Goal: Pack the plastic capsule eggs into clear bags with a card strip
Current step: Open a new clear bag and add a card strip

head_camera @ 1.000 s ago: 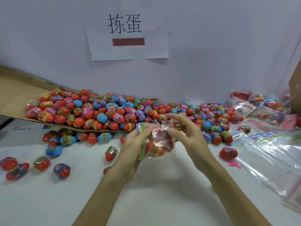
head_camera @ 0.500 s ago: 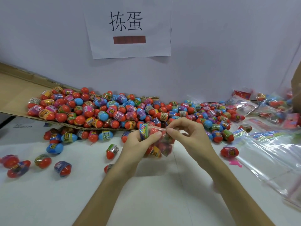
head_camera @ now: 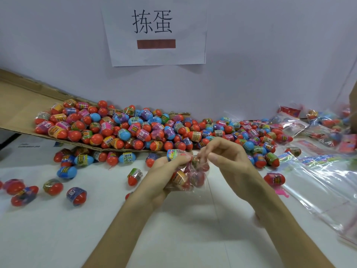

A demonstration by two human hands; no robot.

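Stage: one clear bag (head_camera: 193, 177) being closed, held just above the white table (head_camera: 173, 238) in front of the heap. Left hand (head_camera: 164, 171): wrapped round the bag's body from the left, thumb pressed on the printed card strip (head_camera: 172, 152) at the mouth. Right hand (head_camera: 228, 161): thumb and forefinger pinching the bag's mouth from the right, other fingers lifted and spread. Contents of held bag: red-bottomed eggs, three or perhaps four; the crumpled film prevents a firm count. Judged status: this bag filled, strip in, mouth not yet sealed. Done: packed bags (head_camera: 324, 124), far right against the wall, several, blurred, at least three. Left to do: capsule eggs (head_camera: 135, 130), one heap spilling off a cardboard flap (head_camera: 17, 105) onto the table, well over a hundred, too many to count; about seven in a row under the flap's front edge; about seven scattered at near left, one of them half hidden by the left wrist; one lone red egg (head_camera: 274, 178) just right of the right forearm. Supply: empty clear bags (head_camera: 318, 182), one loose overlapping stack at right, number not readable, printed strips showing at its far end. Other: one pink scrap (head_camera: 281, 192) beside the lone red egg; one paper sign (head_camera: 154, 31) on the wall, two printed characters over a red-brown bar. Overall estimate: early, with the great bulk of the eggs unpacked.
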